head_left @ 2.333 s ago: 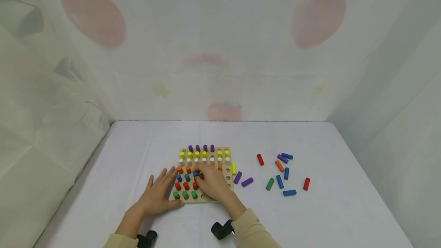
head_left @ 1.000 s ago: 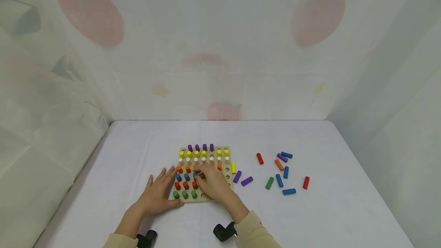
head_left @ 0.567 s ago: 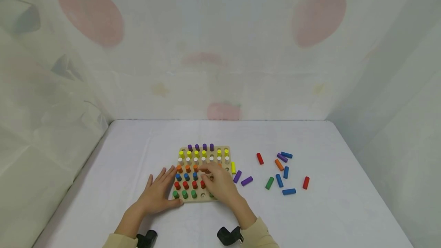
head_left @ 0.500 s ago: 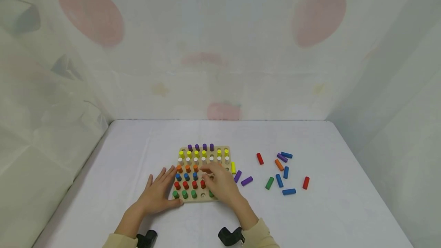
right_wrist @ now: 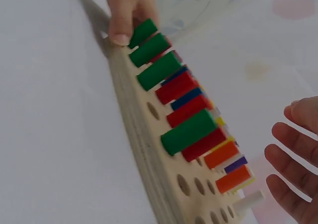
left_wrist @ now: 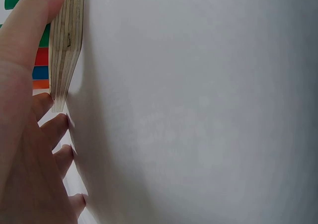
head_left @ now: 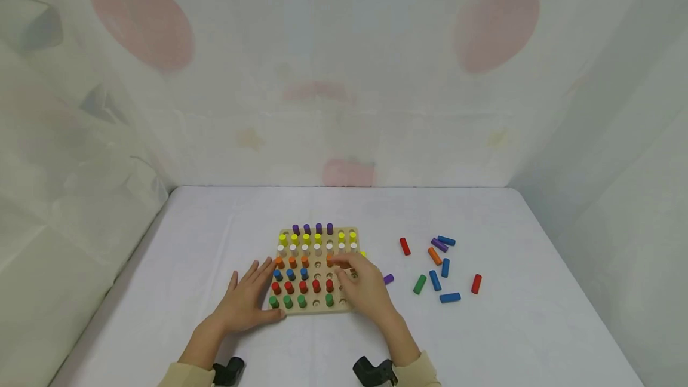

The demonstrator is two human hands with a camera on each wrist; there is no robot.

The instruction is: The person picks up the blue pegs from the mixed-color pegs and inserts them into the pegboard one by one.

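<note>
A wooden pegboard (head_left: 307, 311) holds rows of purple, yellow, white, orange, blue, red and green pegs, with several bare holes. My left hand (head_left: 244, 301) rests at the board's left side, fingers spread and thumb at the front corner. In the left wrist view, the thumb touches the board's edge (left_wrist: 68, 40). Over the board's right part hovers my right hand (head_left: 365, 286), partly hiding holes and pegs there. The right wrist view shows its fingers (right_wrist: 285, 134) loosely bent and apart, with nothing between them. Nearby, a blue peg (head_left: 304, 272) stands third in its row.
Loose pegs lie on the white table right of the board: a red peg (head_left: 405, 246), an orange peg (head_left: 434, 256), a green peg (head_left: 420, 284), a purple peg (head_left: 439, 245) and several blue ones (head_left: 450, 298). Another red peg (head_left: 476, 283) is farthest right.
My right hand has let go of the blue peg, which stands in the third column, and has moved right with its fingers parting. The left hand stays in place.
</note>
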